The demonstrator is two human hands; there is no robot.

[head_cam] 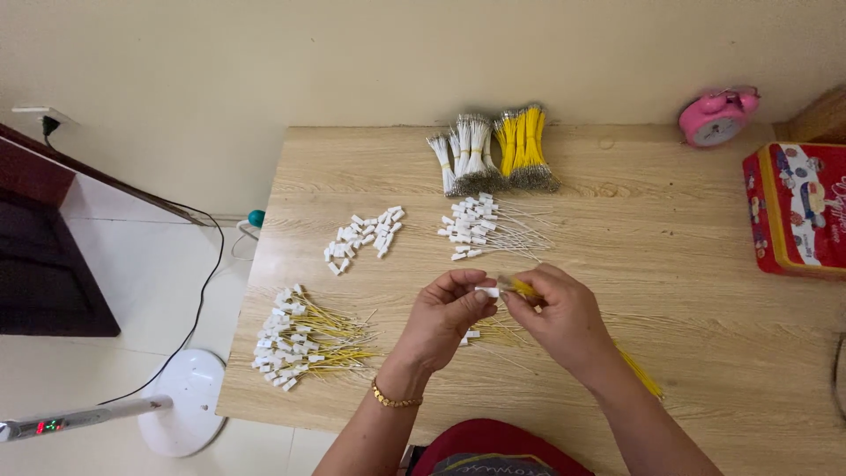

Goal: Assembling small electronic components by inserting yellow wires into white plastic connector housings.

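Note:
My left hand [445, 319] pinches a small white plastic connector [486, 292] at its fingertips. My right hand [557, 315] holds a thin yellow wire [520, 286] whose end meets the connector; more yellow wire [639, 373] trails out behind my right wrist. The two hands touch above the middle of the wooden table [687, 264]. A few finished yellow wires with white ends [485, 334] lie under my hands.
A heap of yellow wires with connectors [304, 339] lies at front left. Loose white connectors [363, 236] and white wires with connectors [483, 229] lie farther back. Bundles of white wire [465, 152] and yellow wire [525, 145] sit by the wall. Pink alarm clock [716, 116], red tin [797, 207], fan base [183, 401].

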